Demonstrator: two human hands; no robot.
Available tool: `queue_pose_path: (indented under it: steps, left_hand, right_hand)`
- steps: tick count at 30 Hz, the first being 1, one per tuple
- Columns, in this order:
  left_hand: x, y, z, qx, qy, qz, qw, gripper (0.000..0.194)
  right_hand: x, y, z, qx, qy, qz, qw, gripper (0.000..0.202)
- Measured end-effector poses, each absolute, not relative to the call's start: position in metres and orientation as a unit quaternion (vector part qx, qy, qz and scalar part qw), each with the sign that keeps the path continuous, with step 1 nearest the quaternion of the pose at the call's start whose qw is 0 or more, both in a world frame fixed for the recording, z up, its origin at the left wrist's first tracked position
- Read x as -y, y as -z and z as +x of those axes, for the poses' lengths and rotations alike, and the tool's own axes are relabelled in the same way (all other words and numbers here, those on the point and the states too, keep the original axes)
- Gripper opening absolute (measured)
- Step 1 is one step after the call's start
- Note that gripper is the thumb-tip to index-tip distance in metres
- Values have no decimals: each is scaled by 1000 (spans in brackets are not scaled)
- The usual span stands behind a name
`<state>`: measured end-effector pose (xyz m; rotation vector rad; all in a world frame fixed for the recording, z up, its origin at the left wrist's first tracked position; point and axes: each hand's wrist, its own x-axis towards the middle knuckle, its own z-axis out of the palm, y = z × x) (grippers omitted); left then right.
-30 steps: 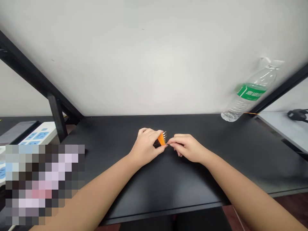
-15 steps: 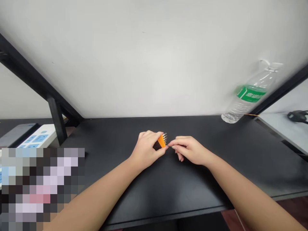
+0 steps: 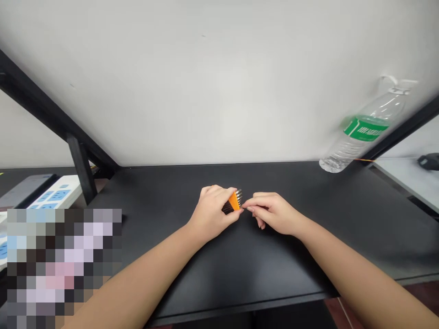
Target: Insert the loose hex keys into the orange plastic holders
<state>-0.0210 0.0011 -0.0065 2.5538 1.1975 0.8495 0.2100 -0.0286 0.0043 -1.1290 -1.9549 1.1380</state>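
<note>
Over the black desk, my left hand [image 3: 213, 211] is closed around an orange holder [image 3: 234, 201], thumb below and fingers above. Several shiny metal rods [image 3: 239, 195] stick out of the holder's right side, and thin dark shafts show on its left, under my palm. Close by on the right, my right hand [image 3: 270, 211] has its thumb and index finger pinched together at the end of the lowest rod. Its other fingers are curled beneath. The fingertips hide most of that rod's end.
A clear plastic bottle [image 3: 365, 130] with a green label leans at the back right by the wall. To the left, beyond a black frame post [image 3: 81, 169], lie a white power strip [image 3: 56, 194] and a flat grey device [image 3: 29, 189]. A pixelated patch covers the lower left.
My right fingertips have come nearer the holder's lower edge, and less of the thin rod shows between them. The view has shifted slightly. My left hand keeps its grip.
</note>
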Motion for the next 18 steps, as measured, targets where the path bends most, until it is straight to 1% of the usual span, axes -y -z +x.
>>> queue_pose_path:
  steps: [5,11,18]
  left_hand:
    - [-1,6,-22,-407,-292,860,94,34]
    - [-1,6,-23,-404,-288,863,99,34]
    - [-1,6,-22,-404,-277,866,101,32]
  right_hand:
    - [29,-7,212,736,-438,-417,304,25]
    - [29,-5,212,776,-374,-415,294,27]
    - [29,-3,215,772,-382,-418,288,27]
